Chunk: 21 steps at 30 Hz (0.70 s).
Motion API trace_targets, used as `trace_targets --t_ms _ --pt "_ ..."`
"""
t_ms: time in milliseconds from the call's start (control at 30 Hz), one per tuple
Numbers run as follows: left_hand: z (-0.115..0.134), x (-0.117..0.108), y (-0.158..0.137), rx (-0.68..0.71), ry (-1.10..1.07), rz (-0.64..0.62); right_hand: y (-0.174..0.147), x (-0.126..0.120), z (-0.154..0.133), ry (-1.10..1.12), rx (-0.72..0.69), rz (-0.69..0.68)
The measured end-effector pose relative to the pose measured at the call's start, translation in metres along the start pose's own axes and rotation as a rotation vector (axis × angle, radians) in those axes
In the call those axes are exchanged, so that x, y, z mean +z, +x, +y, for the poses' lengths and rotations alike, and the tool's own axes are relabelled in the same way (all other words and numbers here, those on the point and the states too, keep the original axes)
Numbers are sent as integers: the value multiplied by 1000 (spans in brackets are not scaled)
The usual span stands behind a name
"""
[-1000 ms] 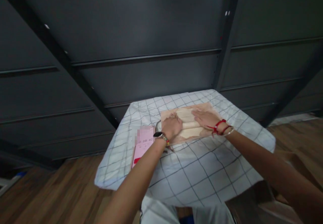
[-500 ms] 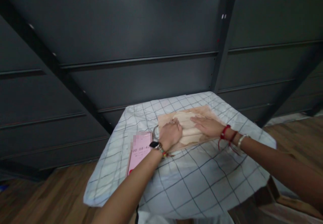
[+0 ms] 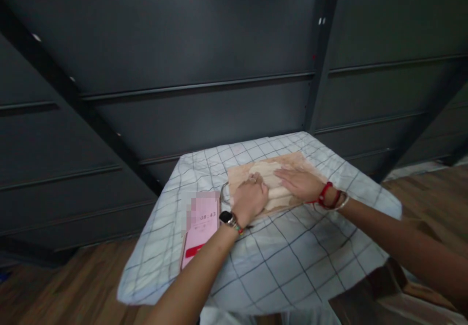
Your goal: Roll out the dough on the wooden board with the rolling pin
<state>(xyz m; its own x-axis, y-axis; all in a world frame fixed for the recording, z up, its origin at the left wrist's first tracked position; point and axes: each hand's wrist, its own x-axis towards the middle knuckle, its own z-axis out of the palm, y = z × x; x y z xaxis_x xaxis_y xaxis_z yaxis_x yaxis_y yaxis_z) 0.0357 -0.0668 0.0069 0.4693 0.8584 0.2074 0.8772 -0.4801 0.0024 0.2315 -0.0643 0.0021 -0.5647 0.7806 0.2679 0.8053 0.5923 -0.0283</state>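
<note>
A thin tan board [image 3: 292, 159] lies on the cloth-covered table, and on it rests a pale, soft-looking sheet [image 3: 276, 203] with a raised fold or roll across its middle. I cannot tell its material. My left hand [image 3: 250, 195] has curled fingers closed down on the left end of the sheet; the fingertips are hidden. Flat on the right part of the sheet lies my right hand [image 3: 302, 183], fingers stretched out toward the left. A dark loop [image 3: 224, 193] sticks out at the board's left edge.
A pink phone [image 3: 201, 225] showing a timer lies left of the board, beside my left wrist. Checked cloth [image 3: 278, 261] covers the small table. A dark panelled wall [image 3: 201, 120] stands behind it. Brown paper-like material [image 3: 376, 291] is at the lower right.
My left hand has shifted slightly right over the sheet. My right hand stays nearly in place, its wrist a little closer in. The timer has advanced by about a second.
</note>
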Motion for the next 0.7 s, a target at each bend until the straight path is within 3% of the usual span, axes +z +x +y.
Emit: trace_targets --t_ms 200,367,567,700 --pt "16 7 -39 10 45 148 -40 6 -32 -142 -13 139" --pt "19 4 -54 49 102 159 -54 8 -42 -250 -58 201" --pt "6 -18 -33 146 236 242 -42 -19 -14 -250 -81 268" --pt "-8 -18 -4 207 280 240 -14 -20 15 -9 -96 102"
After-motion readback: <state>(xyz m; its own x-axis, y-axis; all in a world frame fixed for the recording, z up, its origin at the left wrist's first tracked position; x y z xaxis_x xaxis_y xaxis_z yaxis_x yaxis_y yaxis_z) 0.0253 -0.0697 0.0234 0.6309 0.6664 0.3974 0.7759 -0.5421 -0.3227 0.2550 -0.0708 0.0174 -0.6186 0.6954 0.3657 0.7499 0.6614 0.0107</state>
